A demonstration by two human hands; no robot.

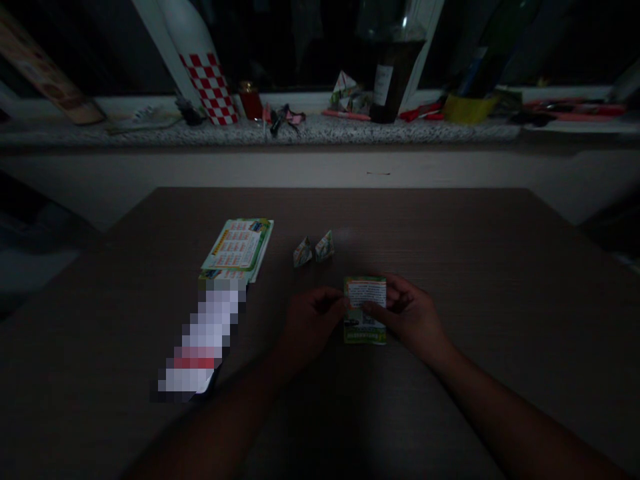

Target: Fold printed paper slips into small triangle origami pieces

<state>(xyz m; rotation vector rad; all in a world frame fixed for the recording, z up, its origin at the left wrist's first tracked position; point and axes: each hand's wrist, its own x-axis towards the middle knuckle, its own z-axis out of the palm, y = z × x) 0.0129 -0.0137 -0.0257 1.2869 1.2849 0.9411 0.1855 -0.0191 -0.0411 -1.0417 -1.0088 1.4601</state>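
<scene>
Between my two hands is a green and white printed paper (367, 320), roughly square, with text on its upper half and a dark code patch lower down. My left hand (313, 317) pinches its left edge between thumb and fingers. On the right side, my right hand (413, 317) grips it, thumb on the front and fingers behind. Just beyond my left hand stand two small folded paper pieces (303, 253) side by side. A stack of printed calendar sheets (237, 245) lies farther left on the table.
A lit phone (210, 333), its screen blurred out, lies on the wooden table (465, 247) left of my arms. Along the stone sill (310, 135) stand a red-checkered white bottle (213, 87), a small red jar (251, 101), a dark labelled bottle (393, 83) and a folded paper shape (345, 92).
</scene>
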